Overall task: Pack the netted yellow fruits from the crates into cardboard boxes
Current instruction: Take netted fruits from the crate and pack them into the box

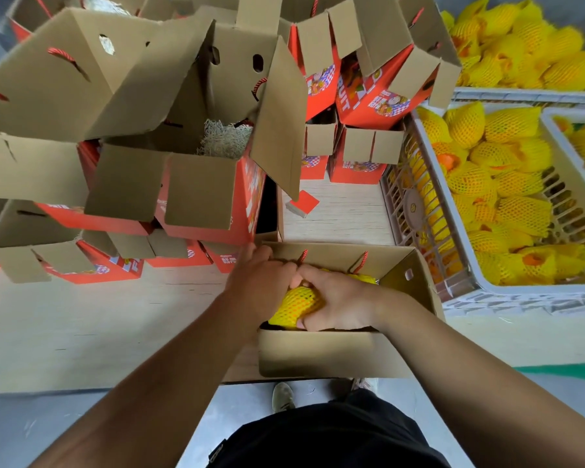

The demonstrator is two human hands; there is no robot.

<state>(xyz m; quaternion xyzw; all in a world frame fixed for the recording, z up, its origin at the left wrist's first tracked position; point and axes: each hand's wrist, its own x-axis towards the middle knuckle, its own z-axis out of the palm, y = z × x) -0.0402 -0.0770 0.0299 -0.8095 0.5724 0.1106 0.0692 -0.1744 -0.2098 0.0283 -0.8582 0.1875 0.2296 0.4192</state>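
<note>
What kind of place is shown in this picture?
Probably a fruit packing room or small warehouse. White plastic crates hold piles of netted yellow fruits, many open red printed cardboard boxes are stacked around, and both hands press one fruit into a box.

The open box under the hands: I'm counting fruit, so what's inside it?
One netted yellow fruit held by both hands, another partly showing behind. The hands and flaps hide the rest of the box.
</note>
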